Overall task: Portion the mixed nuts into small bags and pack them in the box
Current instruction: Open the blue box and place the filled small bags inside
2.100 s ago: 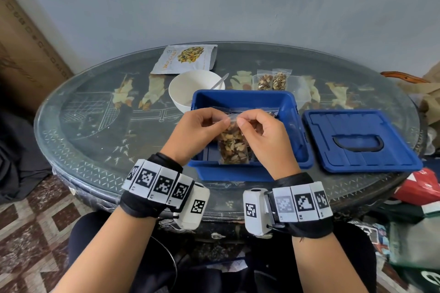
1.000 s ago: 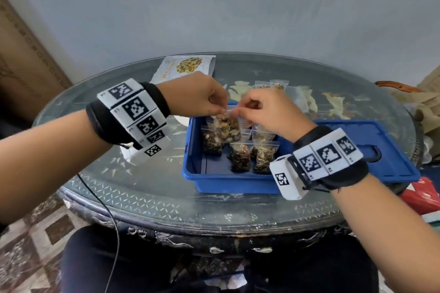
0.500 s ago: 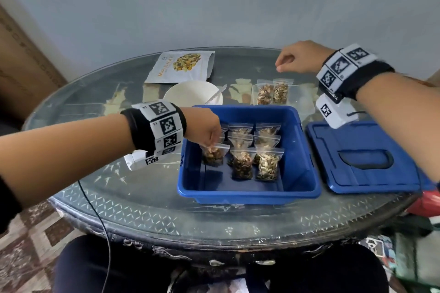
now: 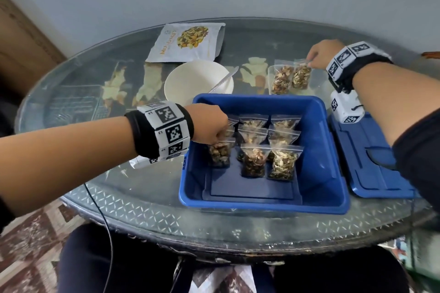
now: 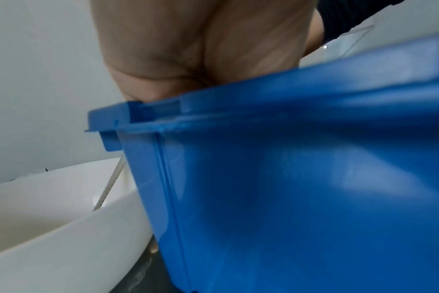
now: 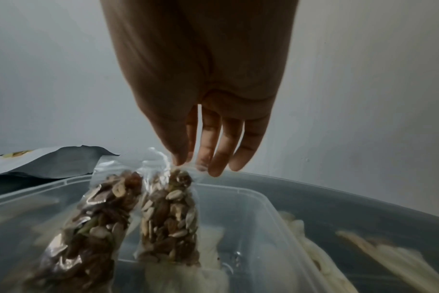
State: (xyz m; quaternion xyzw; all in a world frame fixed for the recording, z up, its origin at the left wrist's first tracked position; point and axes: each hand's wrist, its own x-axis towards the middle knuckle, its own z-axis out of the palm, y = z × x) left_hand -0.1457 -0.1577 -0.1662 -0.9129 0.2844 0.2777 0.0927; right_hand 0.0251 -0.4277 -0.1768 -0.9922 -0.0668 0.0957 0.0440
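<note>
While left hand (image 4: 209, 126) grips a bag (image 4: 219, 153) in the box (image 4: 319, 126), right hand (image 4: 321, 53) pinches another bag's (image 4: 301, 76) top.

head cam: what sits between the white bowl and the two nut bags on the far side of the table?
Only bare glass tabletop with its inlaid pattern, plus the spoon handle jutting over the white bowl rim toward the two nut bags. Head view shows this.

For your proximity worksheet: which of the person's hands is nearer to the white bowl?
Left. The left hand is inside the blue box, just in front of the white bowl; the right hand is farther right, at the nut bags.
</note>
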